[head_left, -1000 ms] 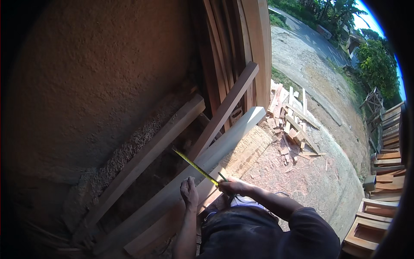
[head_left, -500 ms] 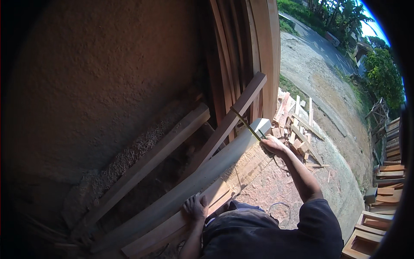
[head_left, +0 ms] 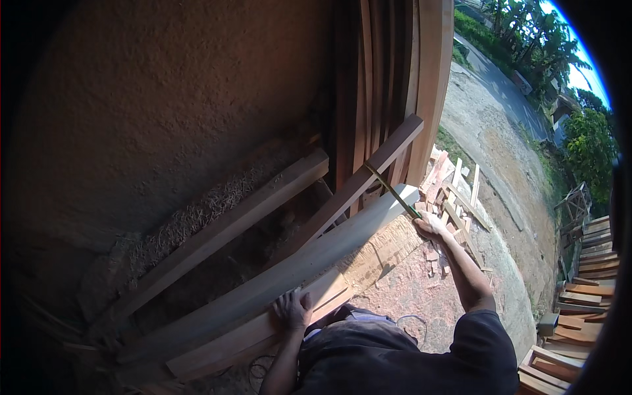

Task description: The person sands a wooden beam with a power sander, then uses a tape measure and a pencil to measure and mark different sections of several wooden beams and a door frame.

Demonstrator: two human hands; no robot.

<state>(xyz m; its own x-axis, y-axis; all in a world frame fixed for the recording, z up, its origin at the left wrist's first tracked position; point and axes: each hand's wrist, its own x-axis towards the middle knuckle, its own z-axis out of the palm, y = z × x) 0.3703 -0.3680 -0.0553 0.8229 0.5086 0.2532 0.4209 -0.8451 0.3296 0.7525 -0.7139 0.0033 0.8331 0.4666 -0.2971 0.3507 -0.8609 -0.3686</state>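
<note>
My right hand (head_left: pixel 431 226) is closed at the end of a pale workbench beam (head_left: pixel 368 227), holding a tape measure whose case is mostly hidden by the fingers. Its thin yellow blade (head_left: pixel 393 190) runs up and left over the beam, with the far end at a dark squared timber (head_left: pixel 349 187). That timber slants up to the right behind the beam. My left hand (head_left: pixel 293 309) rests with fingers apart on the near side, touching the beam's edge and a reddish board (head_left: pixel 253 334) beside it.
Tall planks (head_left: pixel 428 79) lean against a rough wall (head_left: pixel 178 85). Another squared timber (head_left: pixel 230 224) lies parallel at the left, near curly shavings (head_left: pixel 197 214). Offcuts (head_left: pixel 461 197) lie piled on the ground past the right hand. Stacked wooden pieces (head_left: pixel 586 289) line the far right.
My right hand has moved slightly right and down, and more of the tape's case is hidden. The view has shifted a little. My left hand stays on the wood.
</note>
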